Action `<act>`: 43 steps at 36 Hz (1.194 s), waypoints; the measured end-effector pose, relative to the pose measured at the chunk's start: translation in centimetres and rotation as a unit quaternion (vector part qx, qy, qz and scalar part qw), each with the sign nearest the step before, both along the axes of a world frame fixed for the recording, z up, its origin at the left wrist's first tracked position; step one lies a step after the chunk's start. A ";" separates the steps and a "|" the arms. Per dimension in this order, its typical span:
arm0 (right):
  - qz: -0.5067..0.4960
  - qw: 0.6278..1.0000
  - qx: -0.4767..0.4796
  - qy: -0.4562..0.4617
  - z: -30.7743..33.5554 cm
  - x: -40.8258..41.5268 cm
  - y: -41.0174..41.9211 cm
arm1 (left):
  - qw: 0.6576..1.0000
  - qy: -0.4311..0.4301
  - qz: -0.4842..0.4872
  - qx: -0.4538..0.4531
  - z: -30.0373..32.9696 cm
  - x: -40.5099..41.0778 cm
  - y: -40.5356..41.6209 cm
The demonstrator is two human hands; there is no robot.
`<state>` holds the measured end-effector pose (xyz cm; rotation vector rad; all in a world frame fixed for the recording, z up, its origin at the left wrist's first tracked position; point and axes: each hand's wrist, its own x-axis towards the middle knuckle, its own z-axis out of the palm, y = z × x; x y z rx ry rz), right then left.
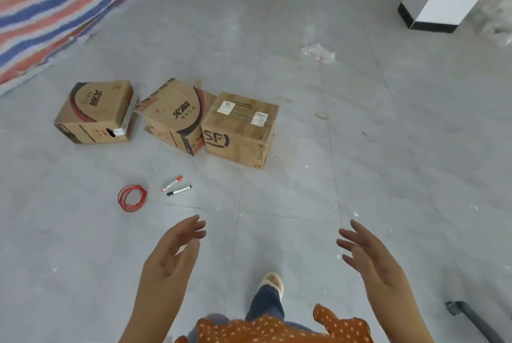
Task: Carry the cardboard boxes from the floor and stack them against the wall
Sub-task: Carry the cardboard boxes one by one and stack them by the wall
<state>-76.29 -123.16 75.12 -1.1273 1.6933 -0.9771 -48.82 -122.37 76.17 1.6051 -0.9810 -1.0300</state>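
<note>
Three cardboard boxes stand in a row on the grey tiled floor ahead of me. The left box has red and black print and sits a little apart. The middle box is tilted and touches the right box, which carries an SF logo and white labels. My left hand and my right hand are held out in front of me, palms facing each other, fingers relaxed and holding nothing. Both hands are well short of the boxes.
A coil of red cord and two markers lie on the floor between me and the boxes. A striped tarp covers the far left. A white pillar with a black base stands at the far right.
</note>
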 end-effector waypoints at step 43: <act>0.341 0.927 0.111 0.113 -3.8 -7.8 -79.1 | 0.952 -0.020 0.285 0.109 -6.4 -9.1 -62.2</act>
